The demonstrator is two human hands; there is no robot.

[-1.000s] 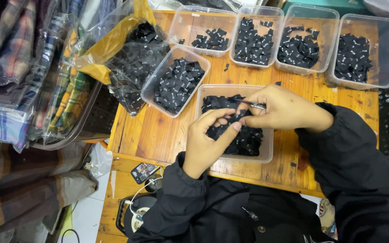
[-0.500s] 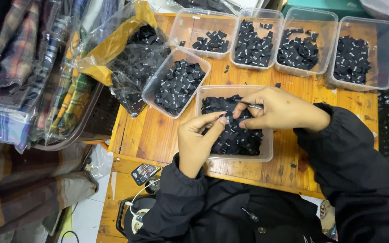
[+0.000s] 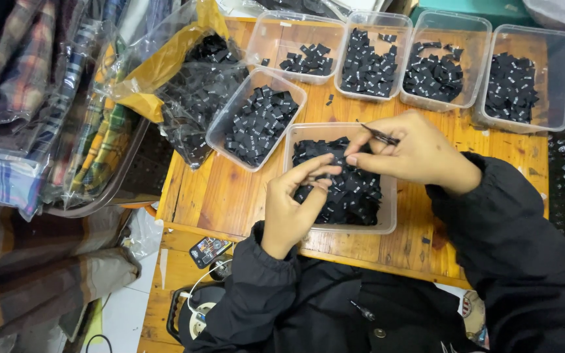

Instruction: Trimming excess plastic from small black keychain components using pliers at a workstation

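**Hands over the near tub**

Left hand (image 3: 295, 202) pinches small black tags (image 3: 351, 189) in the clear tub (image 3: 390, 202) on the wooden counter (image 3: 210, 189). Right hand (image 3: 407, 153), grip closed on thin tweezers (image 3: 379, 134), hovers above. Five more tubs behind.

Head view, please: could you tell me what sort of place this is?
Probably a garment workshop: clear tubs of black labels on a wooden table, with bagged plaid cloth beside it.

Both hands bare: left hand (image 3: 290, 208), right hand (image 3: 413, 154). No gloves, rings or watch visible. Black jacket (image 3: 335, 314), matte fabric, long sleeves with gathered cuffs at wrists. Small dark button on jacket front.
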